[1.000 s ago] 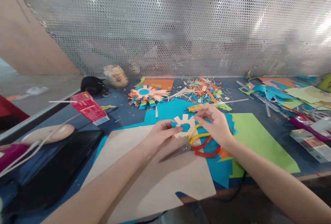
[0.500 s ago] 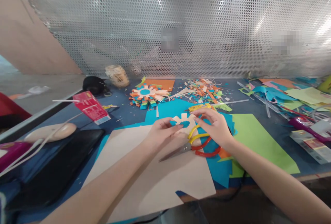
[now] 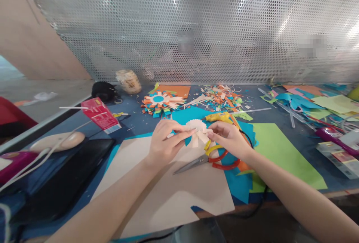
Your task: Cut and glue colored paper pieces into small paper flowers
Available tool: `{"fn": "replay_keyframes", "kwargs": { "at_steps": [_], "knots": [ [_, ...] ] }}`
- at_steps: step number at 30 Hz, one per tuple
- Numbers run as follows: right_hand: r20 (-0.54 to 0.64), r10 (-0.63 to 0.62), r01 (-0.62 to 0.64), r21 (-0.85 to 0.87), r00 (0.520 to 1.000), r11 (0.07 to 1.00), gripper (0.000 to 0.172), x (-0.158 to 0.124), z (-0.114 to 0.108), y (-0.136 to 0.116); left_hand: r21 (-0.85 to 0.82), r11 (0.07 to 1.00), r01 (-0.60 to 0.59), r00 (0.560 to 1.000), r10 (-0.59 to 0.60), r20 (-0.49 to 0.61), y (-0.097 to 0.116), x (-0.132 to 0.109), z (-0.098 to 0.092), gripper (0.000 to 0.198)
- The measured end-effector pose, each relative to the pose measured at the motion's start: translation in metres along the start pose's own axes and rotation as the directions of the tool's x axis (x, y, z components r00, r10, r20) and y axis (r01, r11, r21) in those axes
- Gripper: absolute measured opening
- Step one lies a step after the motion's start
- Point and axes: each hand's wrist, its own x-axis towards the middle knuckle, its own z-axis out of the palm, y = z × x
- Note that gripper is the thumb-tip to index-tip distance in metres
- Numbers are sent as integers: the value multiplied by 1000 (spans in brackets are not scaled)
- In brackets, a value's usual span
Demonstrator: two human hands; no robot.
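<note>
Both hands hold one small cream paper cutout (image 3: 197, 131) with fringed tabs, lifted just above the table. My left hand (image 3: 164, 142) pinches its left side with thumb and fingers closed. My right hand (image 3: 227, 138) pinches its right edge. Directly below lie scissors with red and yellow handles (image 3: 215, 157) on a large cream paper sheet (image 3: 168, 190). A yellow glue gun (image 3: 217, 116) lies just behind the hands on blue paper (image 3: 185, 117).
A finished layered paper flower (image 3: 160, 102) and a heap of paper scraps (image 3: 221, 97) lie at the back. Green paper (image 3: 280, 153) lies right, a red carton (image 3: 101, 115) left, a black pad (image 3: 61, 183) near left. Perforated metal screen (image 3: 196, 26) closes the back.
The cutout was flat with its blue centre showing; now it is turned and bunched between both hands. The left hand has risen and closed more around it; the right hand shifted slightly lower.
</note>
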Motion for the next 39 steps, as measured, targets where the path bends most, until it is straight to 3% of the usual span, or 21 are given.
{"fn": "replay_keyframes", "kwargs": {
  "at_steps": [13, 24, 27, 29, 31, 33, 36, 39],
  "knots": [
    [14, 75, -77, 142, 997, 987, 22, 0, 1, -2, 7, 999, -43, 999, 43, 15, 1, 0, -1, 34],
    [32, 83, -86, 123, 996, 989, 19, 2, 2, 2, 19, 999, -25, 1000, 25, 8, 2, -1, 0, 32],
    [-23, 16, -15, 28, 1000, 999, 23, 1, 0, 4, 5, 1000, 29, 1000, -29, 5, 2, 0, 1, 30],
    [-132, -136, 114, -165, 982, 980, 30, -1, -2, 3, -48, 990, 132, 991, -132, 3, 3, 1, 3, 25],
    [-159, -336, 249, -404, 929, 880, 33, -3, -5, -1, -154, 944, 292, 956, -289, 41, 4, 3, 6, 17],
    [-78, -468, 355, -546, 880, 759, 31, -4, -8, -4, -288, 831, 475, 880, -454, 142, 6, 5, 9, 8],
    [30, -500, 426, -570, 866, 703, 29, -4, -8, -5, -444, 548, 709, 698, -635, 332, 11, 6, 15, 8],
    [19, -464, 396, -552, 885, 734, 29, -4, -6, -2, -519, 250, 817, 528, -686, 500, 15, 8, 19, 14]
  ]
}}
